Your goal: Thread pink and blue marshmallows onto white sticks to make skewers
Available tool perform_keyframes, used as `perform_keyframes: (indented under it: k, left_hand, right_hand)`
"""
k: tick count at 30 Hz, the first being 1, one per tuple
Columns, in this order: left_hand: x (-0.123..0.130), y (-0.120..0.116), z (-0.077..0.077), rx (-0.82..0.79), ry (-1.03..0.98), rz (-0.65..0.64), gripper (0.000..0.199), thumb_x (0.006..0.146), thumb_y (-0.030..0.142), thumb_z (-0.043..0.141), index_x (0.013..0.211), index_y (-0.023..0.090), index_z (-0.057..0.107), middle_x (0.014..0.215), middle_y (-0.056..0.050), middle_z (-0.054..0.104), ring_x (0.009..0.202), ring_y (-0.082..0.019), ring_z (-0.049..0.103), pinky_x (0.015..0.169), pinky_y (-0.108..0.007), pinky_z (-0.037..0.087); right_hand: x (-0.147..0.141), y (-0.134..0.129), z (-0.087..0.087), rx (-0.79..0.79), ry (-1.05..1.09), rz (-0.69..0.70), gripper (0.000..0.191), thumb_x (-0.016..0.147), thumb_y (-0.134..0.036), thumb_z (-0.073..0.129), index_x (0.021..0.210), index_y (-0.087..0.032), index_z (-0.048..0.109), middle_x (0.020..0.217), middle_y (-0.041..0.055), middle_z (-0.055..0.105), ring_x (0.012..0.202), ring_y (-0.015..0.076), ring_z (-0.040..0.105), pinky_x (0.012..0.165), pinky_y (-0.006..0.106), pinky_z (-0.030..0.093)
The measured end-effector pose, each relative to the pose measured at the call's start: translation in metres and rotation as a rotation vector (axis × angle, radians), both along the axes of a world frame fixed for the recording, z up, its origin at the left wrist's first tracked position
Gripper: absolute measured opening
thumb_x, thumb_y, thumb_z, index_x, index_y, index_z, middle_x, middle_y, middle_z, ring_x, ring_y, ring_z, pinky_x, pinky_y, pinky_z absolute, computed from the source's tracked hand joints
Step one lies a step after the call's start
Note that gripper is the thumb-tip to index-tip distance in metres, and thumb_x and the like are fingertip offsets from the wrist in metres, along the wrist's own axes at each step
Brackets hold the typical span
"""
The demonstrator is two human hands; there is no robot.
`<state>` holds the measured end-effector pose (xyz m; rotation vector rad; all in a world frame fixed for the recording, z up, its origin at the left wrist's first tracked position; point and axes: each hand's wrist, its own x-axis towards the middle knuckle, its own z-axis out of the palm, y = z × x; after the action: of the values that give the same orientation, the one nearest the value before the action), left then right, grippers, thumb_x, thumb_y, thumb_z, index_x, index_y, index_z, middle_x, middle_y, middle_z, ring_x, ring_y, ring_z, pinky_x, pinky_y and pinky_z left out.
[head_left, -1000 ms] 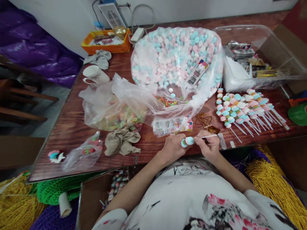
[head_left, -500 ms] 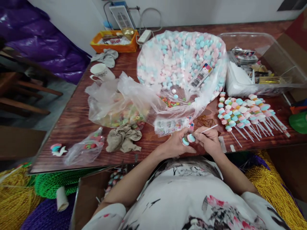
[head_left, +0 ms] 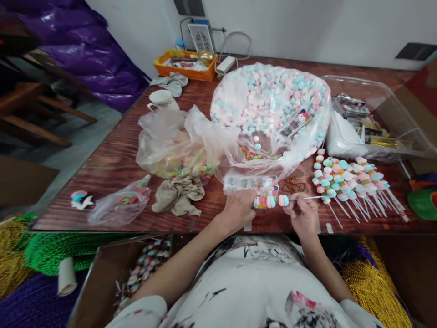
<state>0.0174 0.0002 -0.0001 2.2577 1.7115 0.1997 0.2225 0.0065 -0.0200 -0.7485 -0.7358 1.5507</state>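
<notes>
Marshmallow skewer (head_left: 271,202) is spanning both hands near the tabletop's (head_left: 112,155) front edge. Left hand (head_left: 239,209) is gripping its candy end — right hand (head_left: 303,212) is pinching the white stick (head_left: 313,197). Probably light, soft, easily dented — stick is looking stiffer, the safer hold.

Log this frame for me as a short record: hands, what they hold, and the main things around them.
Left hand: closed on the marshmallow end of a skewer
Right hand: pinching the skewer's stick
Skewer angle: roughly level, bare stick end to the right
Skewer pile: right of the right hand, sticks toward the front edge
Marshmallow bag: behind the hands; pink, blue and white pieces
Tub: clear, behind the pile
Brown cloth: crumpled, left of the left hand
Cup: back left
Table: dark red-brown wood grain
</notes>
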Motion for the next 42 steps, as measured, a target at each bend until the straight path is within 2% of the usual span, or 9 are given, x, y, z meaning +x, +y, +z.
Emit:
perform_keyframes:
  k: [8, 12, 16, 21, 24, 28, 31, 35, 42]
  left_hand:
    - [-0.006, -0.002, -0.020, 0.181, -0.065, -0.146, 0.005, 0.081, 0.019, 0.054, 0.078, 0.017, 0.057, 0.073, -0.005, 0.062, 0.074, -0.020, 0.059, 0.066, -0.030, 0.041]
    - [-0.008, -0.007, -0.020, 0.207, -0.129, -0.115, 0.004, 0.077, 0.018, 0.056, 0.073, 0.018, 0.056, 0.069, -0.003, 0.062, 0.067, -0.019, 0.058, 0.061, -0.029, 0.038]
    - [-0.008, -0.011, -0.016, 0.200, -0.140, -0.102, 0.001, 0.076, 0.017, 0.057, 0.075, 0.018, 0.057, 0.071, -0.003, 0.063, 0.070, -0.019, 0.059, 0.062, -0.029, 0.039]
    - [-0.019, -0.008, -0.010, 0.294, -0.045, -0.101, 0.004, 0.078, 0.017, 0.056, 0.078, 0.017, 0.059, 0.075, -0.005, 0.064, 0.075, -0.021, 0.060, 0.067, -0.032, 0.040]
    - [-0.030, -0.005, -0.006, 0.345, 0.003, -0.093, 0.005, 0.079, 0.017, 0.055, 0.076, 0.017, 0.059, 0.072, -0.005, 0.061, 0.073, -0.021, 0.058, 0.066, -0.032, 0.039]
    - [-0.039, -0.004, -0.005, 0.351, 0.018, -0.090, 0.008, 0.078, 0.012, 0.053, 0.076, 0.017, 0.058, 0.071, -0.006, 0.059, 0.073, -0.021, 0.056, 0.066, -0.032, 0.038]
    - [-0.040, -0.005, -0.008, 0.333, 0.028, -0.087, 0.010, 0.074, 0.009, 0.053, 0.076, 0.017, 0.058, 0.072, -0.006, 0.059, 0.075, -0.022, 0.056, 0.067, -0.033, 0.038]
    - [-0.044, -0.006, -0.011, 0.332, 0.059, -0.071, 0.006, 0.075, 0.012, 0.055, 0.074, 0.017, 0.058, 0.071, -0.006, 0.060, 0.074, -0.022, 0.057, 0.066, -0.033, 0.037]
    - [-0.052, -0.001, -0.011, 0.372, -0.027, 0.031, 0.008, 0.078, 0.019, 0.053, 0.072, 0.018, 0.057, 0.068, -0.005, 0.060, 0.069, -0.020, 0.056, 0.063, -0.031, 0.035]
  right_hand:
    - [-0.002, -0.005, -0.001, -0.009, -0.036, 0.020, 0.021, 0.085, -0.039, 0.063, 0.078, -0.019, 0.065, 0.052, -0.0056, 0.052, 0.038, 0.0038, 0.031, 0.043, 0.020, 0.028]
    - [-0.007, -0.017, -0.004, 0.244, -0.354, -0.069, 0.015, 0.088, -0.032, 0.060, 0.086, -0.021, 0.070, 0.063, -0.0012, 0.061, 0.045, 0.0079, 0.045, 0.043, 0.022, 0.032]
    - [-0.013, -0.027, -0.008, 0.460, -0.518, -0.003, 0.017, 0.090, -0.027, 0.056, 0.096, -0.023, 0.072, 0.069, 0.0008, 0.065, 0.048, 0.0100, 0.051, 0.047, 0.025, 0.040]
    - [-0.008, -0.027, -0.001, 0.320, -0.318, 0.187, 0.027, 0.086, -0.040, 0.061, 0.100, -0.020, 0.071, 0.073, 0.0040, 0.066, 0.051, 0.0106, 0.050, 0.045, 0.025, 0.039]
    - [0.002, -0.027, 0.009, 0.282, -0.296, 0.162, 0.036, 0.086, -0.046, 0.059, 0.111, -0.022, 0.067, 0.075, 0.0029, 0.065, 0.050, 0.0100, 0.046, 0.045, 0.024, 0.037]
    - [0.011, -0.030, 0.017, 0.449, -0.745, 0.018, 0.014, 0.089, -0.023, 0.059, 0.098, -0.023, 0.070, 0.079, 0.0030, 0.067, 0.060, 0.0123, 0.055, 0.055, 0.026, 0.044]
    - [0.012, -0.030, 0.016, 0.708, -1.128, 0.062, 0.019, 0.089, -0.014, 0.057, 0.102, -0.021, 0.069, 0.087, 0.0067, 0.069, 0.076, 0.0162, 0.062, 0.067, 0.029, 0.049]
    - [0.008, -0.030, 0.011, 0.910, -1.548, 0.099, 0.022, 0.091, -0.014, 0.054, 0.107, -0.018, 0.068, 0.084, 0.0074, 0.067, 0.075, 0.0167, 0.061, 0.067, 0.029, 0.044]
    - [-0.004, -0.028, 0.004, 0.964, -1.640, 0.169, 0.014, 0.092, -0.016, 0.052, 0.089, -0.017, 0.065, 0.070, 0.0032, 0.064, 0.065, 0.0150, 0.057, 0.065, 0.029, 0.038]
